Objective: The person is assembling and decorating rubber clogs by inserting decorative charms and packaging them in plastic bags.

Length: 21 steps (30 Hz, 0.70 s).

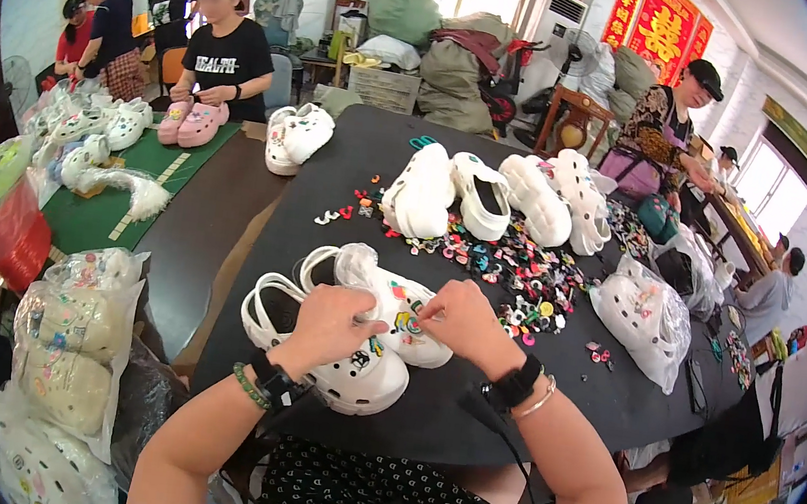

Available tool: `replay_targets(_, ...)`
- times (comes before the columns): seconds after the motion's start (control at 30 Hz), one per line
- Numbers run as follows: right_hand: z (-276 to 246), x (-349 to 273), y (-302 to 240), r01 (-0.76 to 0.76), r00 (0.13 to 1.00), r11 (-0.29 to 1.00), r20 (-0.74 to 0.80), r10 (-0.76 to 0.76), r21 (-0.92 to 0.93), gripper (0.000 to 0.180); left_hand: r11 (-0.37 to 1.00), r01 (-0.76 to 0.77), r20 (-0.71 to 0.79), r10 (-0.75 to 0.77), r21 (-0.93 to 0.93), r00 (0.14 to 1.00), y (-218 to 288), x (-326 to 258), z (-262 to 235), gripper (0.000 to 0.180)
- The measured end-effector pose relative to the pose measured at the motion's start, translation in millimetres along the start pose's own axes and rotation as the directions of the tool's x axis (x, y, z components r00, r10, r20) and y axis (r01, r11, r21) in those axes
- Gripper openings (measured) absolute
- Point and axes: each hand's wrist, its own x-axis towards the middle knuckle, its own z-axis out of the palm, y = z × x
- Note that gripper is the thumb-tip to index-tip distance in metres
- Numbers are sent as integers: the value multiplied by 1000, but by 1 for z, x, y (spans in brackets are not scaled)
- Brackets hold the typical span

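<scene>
Clog (427, 354) slants, heel far-left, toe near-right; charms (406, 321) just left of my nearer right hand (465, 328), fingers (441, 305) bunched; left hand (332, 324) curled. From afar, I can't tell what either pinches.

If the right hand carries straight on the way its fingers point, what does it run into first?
Most likely the colourful charms on the right-hand white clog of the nearest pair; the right hand may already touch them, but depth is unclear.
</scene>
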Motion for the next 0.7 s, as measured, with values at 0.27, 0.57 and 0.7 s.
replay_targets(0.27, -3, 4, -3, -198, 977, 976, 96, 189, 92, 28, 1000, -1, -26, 0, -32, 1000, 2, -3, 1, 37)
replay_targets(0.57, 8, 14, 9, -385, 910, 798, 332, 246, 464, 75, 998, -31, -16, 30, -57, 999, 1, 0, 1, 35)
replay_targets(0.7, 18, 14, 9, -397, 914, 787, 281, 293, 472, 77, 1000, -28, 10, 28, -13, 1000, -3, -2, 4, 36)
